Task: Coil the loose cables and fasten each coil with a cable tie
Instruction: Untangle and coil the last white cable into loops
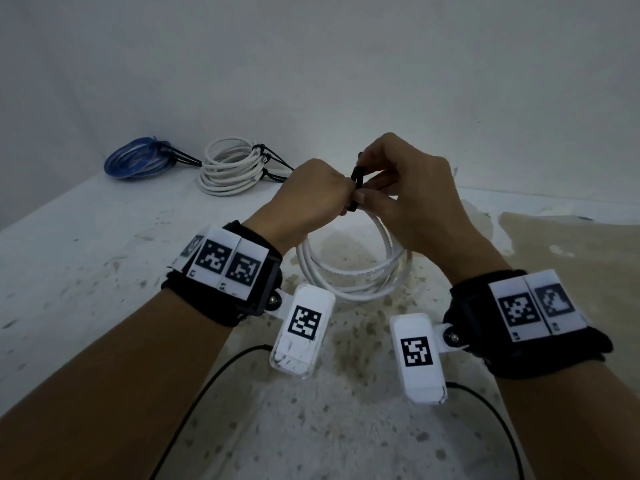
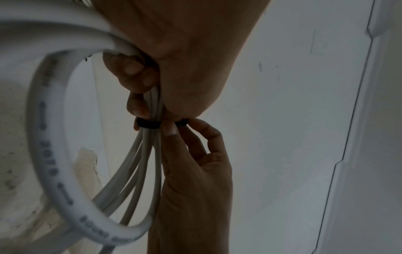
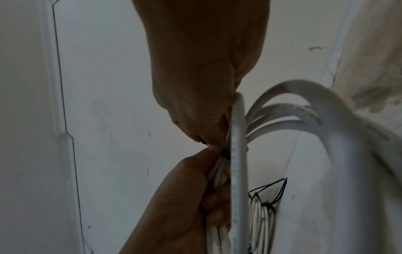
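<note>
You have three cable coils in view: one blue coil (image 1: 138, 161) and one white coil (image 1: 232, 168) lying on the counter (image 1: 86, 254), and a second white coil (image 1: 349, 268) in your two hands, the left hand (image 1: 308, 199) and the right hand (image 1: 412, 192). One black cable tie (image 1: 356, 183) sits between them. The far white coil carries at least two black ties; the blue one's count is unclear.

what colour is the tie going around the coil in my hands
Black, around the white coil; the left wrist view shows it best.

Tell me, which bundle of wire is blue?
The blue coil, farthest left by the wall. The tied coil beside it and the coil in both hands are white.
</note>
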The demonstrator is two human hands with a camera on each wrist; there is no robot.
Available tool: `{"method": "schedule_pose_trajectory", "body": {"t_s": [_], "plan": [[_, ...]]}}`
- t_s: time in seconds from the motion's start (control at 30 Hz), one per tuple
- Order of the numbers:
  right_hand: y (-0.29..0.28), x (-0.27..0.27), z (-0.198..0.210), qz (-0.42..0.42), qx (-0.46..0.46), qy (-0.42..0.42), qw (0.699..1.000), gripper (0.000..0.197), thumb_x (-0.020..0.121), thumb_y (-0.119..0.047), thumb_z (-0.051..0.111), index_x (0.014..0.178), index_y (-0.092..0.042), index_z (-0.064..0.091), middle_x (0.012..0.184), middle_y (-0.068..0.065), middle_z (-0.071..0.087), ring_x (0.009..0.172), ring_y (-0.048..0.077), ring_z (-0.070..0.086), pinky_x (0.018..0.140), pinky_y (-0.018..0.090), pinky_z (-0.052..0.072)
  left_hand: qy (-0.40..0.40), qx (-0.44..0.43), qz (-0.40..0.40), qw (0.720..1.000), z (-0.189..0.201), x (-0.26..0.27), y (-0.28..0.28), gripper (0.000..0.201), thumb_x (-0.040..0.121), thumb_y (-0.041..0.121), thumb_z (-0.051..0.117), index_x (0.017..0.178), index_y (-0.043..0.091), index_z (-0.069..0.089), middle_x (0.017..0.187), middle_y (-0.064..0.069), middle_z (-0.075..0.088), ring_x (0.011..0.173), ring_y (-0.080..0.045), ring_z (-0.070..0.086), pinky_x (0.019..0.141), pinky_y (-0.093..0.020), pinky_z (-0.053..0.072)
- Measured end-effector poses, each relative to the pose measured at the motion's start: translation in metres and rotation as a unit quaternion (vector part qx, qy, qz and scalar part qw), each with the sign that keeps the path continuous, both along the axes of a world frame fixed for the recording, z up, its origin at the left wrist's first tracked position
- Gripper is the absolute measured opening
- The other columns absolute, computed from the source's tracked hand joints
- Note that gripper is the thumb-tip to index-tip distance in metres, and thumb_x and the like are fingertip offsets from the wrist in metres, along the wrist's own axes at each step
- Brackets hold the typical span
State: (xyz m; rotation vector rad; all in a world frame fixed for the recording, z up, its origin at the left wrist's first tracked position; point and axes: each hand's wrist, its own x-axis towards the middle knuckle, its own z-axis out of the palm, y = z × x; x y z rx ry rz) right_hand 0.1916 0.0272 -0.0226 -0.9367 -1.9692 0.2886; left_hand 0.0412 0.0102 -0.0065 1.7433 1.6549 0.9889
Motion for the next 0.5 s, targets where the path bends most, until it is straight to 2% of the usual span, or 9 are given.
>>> {"method": "schedule_pose_trajectory", "body": {"t_s": [0.1,0.2,0.3,0.37,0.4,0.5], "plan": [[0.002,0.0,-0.001,-0.03,0.018,0.04,0.999,0.011,0.082,-0.011,0.075,0.09,-0.013,0.068,0.085,-0.009,0.072,0.075,0.004,0.069,0.072,0.026,0.056,-0.007,0.01,-0.013,1.0,0.002,0.0,-0.002,0.025,0.086,0.011,0.052,0.066,0.0,0.063,0.037,0.009,0.043,0.031,-0.005,0.034,0.035,-0.015,0.023],[0.001,-0.002,0.001,-0.048,-0.012,0.094,0.994,0.008,0.083,-0.015,0.075,0.082,-0.019,0.069,0.081,-0.016,0.07,0.075,0.006,0.07,0.074,0.028,0.057,-0.019,0.011,-0.023,0.999,0.001,0.003,-0.004,0.026,0.087,0.013,0.051,0.065,0.003,0.06,0.033,0.011,0.038,0.03,-0.004,0.032,0.036,-0.016,0.024],[0.001,-0.003,0.003,-0.053,-0.081,0.165,0.981,0.011,0.082,-0.021,0.078,0.084,-0.017,0.068,0.073,-0.008,0.073,0.072,0.011,0.072,0.076,0.036,0.06,-0.001,0.026,-0.021,0.999,-0.002,0.006,-0.003,0.029,0.086,0.017,0.051,0.061,0.006,0.06,0.035,0.01,0.041,0.031,-0.004,0.033,0.045,-0.023,0.028],[-0.001,0.0,0.006,-0.041,-0.157,0.233,0.959,0.02,0.081,-0.018,0.079,0.094,-0.009,0.067,0.073,0.003,0.074,0.071,0.017,0.073,0.076,0.037,0.06,0.011,0.043,-0.018,0.999,-0.004,0.007,-0.002,0.032,0.086,0.02,0.052,0.058,0.008,0.06,0.041,0.008,0.046,0.035,-0.004,0.036,0.049,-0.026,0.029],[-0.002,0.002,0.009,-0.019,-0.204,0.269,0.941,0.018,0.081,-0.014,0.079,0.092,-0.006,0.068,0.073,0.007,0.074,0.069,0.02,0.073,0.075,0.038,0.06,0.019,0.052,-0.021,0.998,-0.005,0.007,-0.001,0.033,0.087,0.02,0.052,0.058,0.008,0.06,0.043,0.008,0.047,0.037,-0.005,0.037,0.049,-0.025,0.029],[-0.006,0.009,0.017,0.031,-0.324,0.32,0.89,0.013,0.08,-0.007,0.078,0.074,-0.002,0.068,0.071,0.009,0.066,0.071,0.022,0.063,0.08,0.046,0.06,0.06,0.093,-0.044,0.993,-0.007,0.01,-0.001,0.035,0.091,0.018,0.049,0.062,0.001,0.059,0.041,0.008,0.046,0.039,-0.007,0.037,0.046,-0.022,0.028]]}}
